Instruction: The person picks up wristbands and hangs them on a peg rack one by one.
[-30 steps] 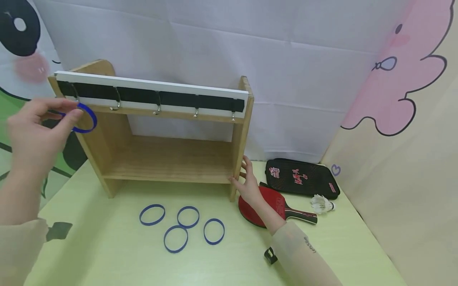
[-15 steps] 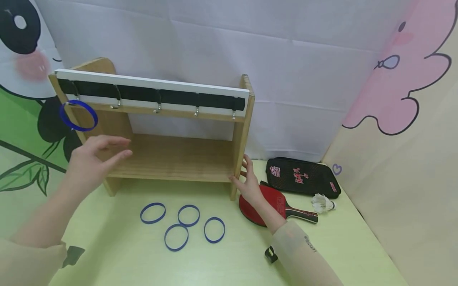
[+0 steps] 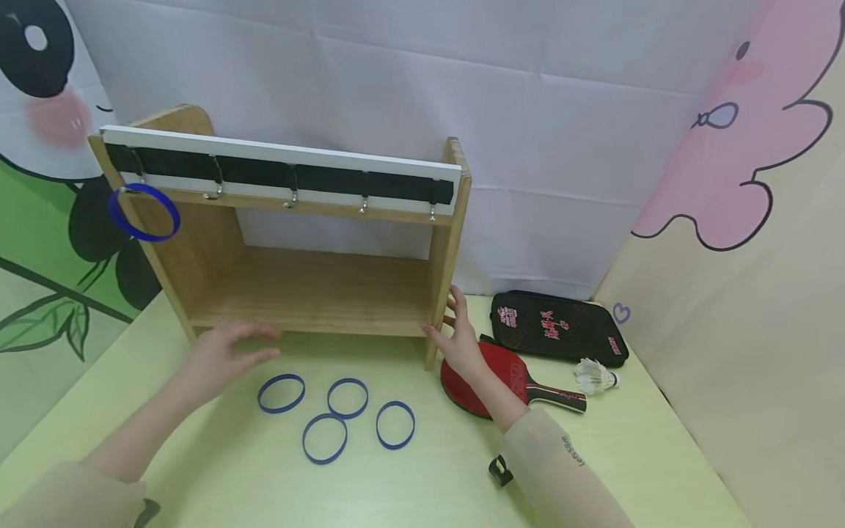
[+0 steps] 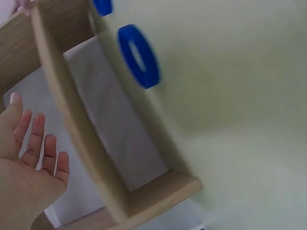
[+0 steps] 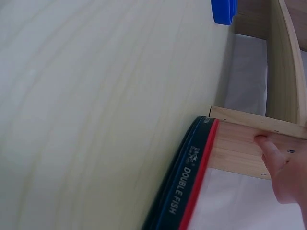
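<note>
In the head view my left hand [image 3: 224, 359] hovers in front of the wooden shelf's lower left, thumb and fingers apart, holding nothing. Just right of it several thin blue rings [image 3: 282, 394] lie on the table, two of them touching. Another blue ring [image 3: 147, 236] hangs from the leftmost hook of the row on the shelf's white-and-black strip [image 3: 257, 172]. My right hand [image 3: 460, 345] touches the right side panel of the wooden shelf [image 3: 317, 290]. In the right wrist view, its thumb [image 5: 269, 151] lies against that panel; the other fingers are out of sight there.
A red table tennis bat [image 3: 508, 367] lies beneath the right forearm. Behind it are a black case [image 3: 561, 328] and a shuttlecock [image 3: 595, 377]. A small black clip-like object [image 3: 499, 471] sits near the right sleeve. White cloth [image 3: 528, 161] hangs behind the shelf.
My left hand has released a blue ring, which now hangs on the leftmost hook. The hand has since moved down and right toward the rings on the table. My right hand stays put.
</note>
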`<state>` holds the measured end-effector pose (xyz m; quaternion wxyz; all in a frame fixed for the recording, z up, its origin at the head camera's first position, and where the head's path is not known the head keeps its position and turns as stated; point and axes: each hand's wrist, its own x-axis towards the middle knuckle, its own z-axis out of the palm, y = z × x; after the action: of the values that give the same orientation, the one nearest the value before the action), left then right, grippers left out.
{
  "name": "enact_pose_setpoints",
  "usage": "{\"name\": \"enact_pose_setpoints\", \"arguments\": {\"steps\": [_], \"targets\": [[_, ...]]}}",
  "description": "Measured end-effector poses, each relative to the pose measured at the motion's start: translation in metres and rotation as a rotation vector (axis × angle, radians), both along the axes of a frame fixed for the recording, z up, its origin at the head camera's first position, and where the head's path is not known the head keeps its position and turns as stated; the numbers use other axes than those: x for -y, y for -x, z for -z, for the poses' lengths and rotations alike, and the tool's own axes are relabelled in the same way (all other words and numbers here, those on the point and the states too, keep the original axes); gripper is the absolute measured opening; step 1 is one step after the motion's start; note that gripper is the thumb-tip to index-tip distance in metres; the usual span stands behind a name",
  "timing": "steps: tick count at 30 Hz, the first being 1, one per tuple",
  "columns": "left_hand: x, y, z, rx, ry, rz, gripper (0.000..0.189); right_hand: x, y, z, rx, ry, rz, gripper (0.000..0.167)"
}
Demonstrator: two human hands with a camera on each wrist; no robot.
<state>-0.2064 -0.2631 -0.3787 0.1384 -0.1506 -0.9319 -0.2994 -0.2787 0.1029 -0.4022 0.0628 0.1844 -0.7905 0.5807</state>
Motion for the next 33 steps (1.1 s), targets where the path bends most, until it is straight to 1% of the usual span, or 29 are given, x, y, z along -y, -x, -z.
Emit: {"name": "enact_pose_setpoints", "arguments": {"steps": [2,4,6,8,11,12,14,17,18,20,23,26,28,30,33], "targets": [[0.002,0.002,0.012,0.017,0.018,0.032,0.033,0.001,-0.005,-0.007,0.009,0.002,-0.002,0.081],[0.004,0.005,0.023,0.024,0.042,0.050,0.031,0.001,-0.006,-0.009,0.010,0.001,0.000,0.080],[0.007,0.008,0.032,0.019,0.071,0.071,0.028,0.000,-0.002,-0.002,-0.008,-0.013,0.002,0.081],[0.010,0.010,0.040,0.018,0.101,0.077,0.024,-0.001,0.004,0.006,-0.017,-0.019,0.007,0.082],[0.015,0.015,0.048,0.019,0.138,0.091,0.023,-0.003,0.013,0.017,-0.027,-0.022,0.018,0.082],[0.017,0.017,0.050,0.025,0.145,0.090,0.023,-0.003,0.014,0.018,-0.021,-0.017,0.020,0.082],[0.021,0.022,0.054,0.047,0.152,0.099,0.023,-0.004,0.014,0.019,-0.002,-0.005,0.033,0.082],[0.027,0.030,0.062,0.089,0.159,0.120,0.020,-0.004,0.014,0.020,-0.004,-0.004,0.030,0.082],[0.028,0.032,0.064,0.098,0.162,0.135,0.018,-0.004,0.014,0.019,-0.003,-0.006,0.030,0.082],[0.030,0.036,0.069,0.104,0.175,0.155,0.015,-0.003,0.011,0.017,-0.004,-0.008,0.024,0.082],[0.030,0.040,0.074,0.071,0.199,0.167,0.012,-0.001,0.005,0.007,-0.007,-0.005,0.005,0.081],[0.029,0.042,0.077,0.041,0.215,0.156,0.011,0.000,-0.004,-0.005,-0.002,-0.002,-0.008,0.080],[0.028,0.042,0.078,0.045,0.214,0.153,0.010,0.001,-0.008,-0.010,-0.007,-0.003,-0.011,0.079],[0.027,0.041,0.077,0.066,0.204,0.147,0.009,0.001,-0.006,-0.007,-0.014,-0.005,-0.004,0.080],[0.025,0.041,0.075,0.091,0.192,0.141,0.008,0.000,0.004,0.006,-0.022,-0.006,0.012,0.081]]}}
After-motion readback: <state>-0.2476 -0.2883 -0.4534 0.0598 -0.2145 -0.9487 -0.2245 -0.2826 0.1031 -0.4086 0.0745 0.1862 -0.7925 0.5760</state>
